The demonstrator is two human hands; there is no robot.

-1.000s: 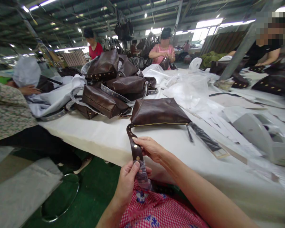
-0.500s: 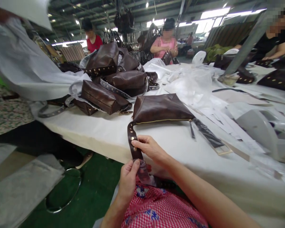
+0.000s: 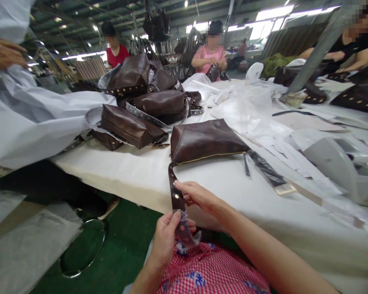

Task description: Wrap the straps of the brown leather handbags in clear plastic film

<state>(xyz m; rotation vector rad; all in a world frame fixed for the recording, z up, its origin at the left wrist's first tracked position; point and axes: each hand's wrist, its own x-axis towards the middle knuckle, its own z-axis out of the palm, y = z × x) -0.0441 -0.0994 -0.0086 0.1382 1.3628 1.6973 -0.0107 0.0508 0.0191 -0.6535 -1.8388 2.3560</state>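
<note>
A dark brown leather bag (image 3: 205, 139) with a gold zip lies flat on the white table (image 3: 135, 173) in front of me. Its studded brown strap (image 3: 174, 188) hangs over the table's front edge towards my lap. My right hand (image 3: 199, 198) pinches the strap just below the edge. My left hand (image 3: 167, 237) grips the strap lower down, where clear plastic wrap (image 3: 185, 230) covers it. Both hands are closed on the strap.
A pile of brown bags (image 3: 141, 102) sits at the back left. A person's hand (image 3: 3, 51) at the left lifts a big white sheet (image 3: 27, 118). Loose plastic (image 3: 248, 110), paper pieces, a grey tape dispenser (image 3: 343, 163) lie right. Other people sit at the far side.
My hands have shifted slightly along the strap, and the plastic wrap is pulled further down. The person at the left has raised the white sheet higher across the left side.
</note>
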